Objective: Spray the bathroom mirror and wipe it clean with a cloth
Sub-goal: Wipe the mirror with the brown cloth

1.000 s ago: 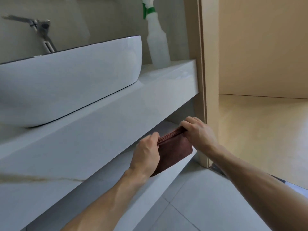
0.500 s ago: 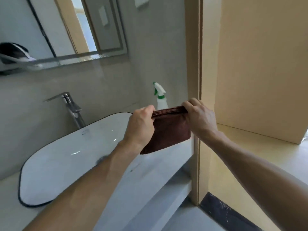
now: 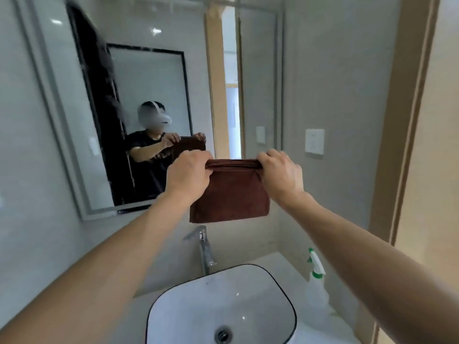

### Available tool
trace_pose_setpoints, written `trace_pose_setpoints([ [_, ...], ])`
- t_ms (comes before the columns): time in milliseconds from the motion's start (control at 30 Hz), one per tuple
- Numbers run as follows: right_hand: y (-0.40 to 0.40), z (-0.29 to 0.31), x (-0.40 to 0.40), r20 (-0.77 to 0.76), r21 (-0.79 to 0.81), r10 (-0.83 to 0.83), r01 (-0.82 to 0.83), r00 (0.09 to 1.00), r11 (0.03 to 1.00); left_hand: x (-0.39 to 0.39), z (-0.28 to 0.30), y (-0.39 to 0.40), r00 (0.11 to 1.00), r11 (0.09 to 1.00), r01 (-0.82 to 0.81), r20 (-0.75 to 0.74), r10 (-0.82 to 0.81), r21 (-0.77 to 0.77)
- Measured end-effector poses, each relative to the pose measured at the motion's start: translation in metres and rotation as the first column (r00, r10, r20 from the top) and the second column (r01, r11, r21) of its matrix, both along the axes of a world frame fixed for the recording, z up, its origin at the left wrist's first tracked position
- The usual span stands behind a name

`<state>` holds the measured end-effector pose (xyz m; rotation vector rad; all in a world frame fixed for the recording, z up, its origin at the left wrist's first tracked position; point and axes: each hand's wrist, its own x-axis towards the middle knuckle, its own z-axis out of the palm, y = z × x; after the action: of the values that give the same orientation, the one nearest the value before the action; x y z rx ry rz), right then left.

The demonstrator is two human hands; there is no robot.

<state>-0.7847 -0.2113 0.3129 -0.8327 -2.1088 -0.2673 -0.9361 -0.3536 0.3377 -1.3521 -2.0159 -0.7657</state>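
Mirror point(image 3: 149, 100) ahead, unsprayed as far as we can tell. Our hands, left point(image 3: 188, 175) and right point(image 3: 280, 177), pinch the folded cloth point(image 3: 231, 194) by its top corners. Spray bottle point(image 3: 316, 291) on the surface point(image 3: 280, 263). Risk: wiping dry would smear.

Soft, even daylight fills the room, brightest in the doorway reflected in the mirror point(image 3: 159, 115), which also carries small white glints of ceiling lights near its top. Shadows are faint; the glossy basin point(image 3: 221, 306) shows only tiny specular spots. The wide-angle lens bows the mirror frame and the door jamb point(image 3: 407, 120) toward the edges, and the whole picture is slightly soft, with smeared detail at the upper left.
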Motion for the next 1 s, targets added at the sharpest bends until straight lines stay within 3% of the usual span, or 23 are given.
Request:
trace_pose_setpoints([
  [100,-0.013,0.036,-0.04,0.006,-0.042,0.092,-0.091,0.996,0.995,-0.029,0.035,-0.028,0.99,0.992,-0.126,-0.063,0.126,0.013],
  [333,-0.032,0.045,-0.119,0.121,-0.118,0.139,-0.125,0.983,0.985,-0.093,0.044,-0.049,0.934,0.935,-0.355,0.046,0.355,0.001],
  [533,-0.017,0.069,-0.165,0.216,-0.075,0.131,-0.117,0.968,0.99,-0.156,0.061,-0.021,0.902,0.919,-0.392,0.179,0.392,-0.038],
  [767,0.007,0.109,-0.221,0.113,-0.022,0.157,-0.156,0.981,0.988,-0.212,0.103,0.016,0.893,0.913,-0.406,0.228,0.388,0.035],
  [1000,0.032,0.149,-0.285,0.003,0.061,0.257,-0.256,0.966,0.965,-0.26,0.162,0.037,0.877,0.861,-0.474,0.015,0.48,0.184],
])
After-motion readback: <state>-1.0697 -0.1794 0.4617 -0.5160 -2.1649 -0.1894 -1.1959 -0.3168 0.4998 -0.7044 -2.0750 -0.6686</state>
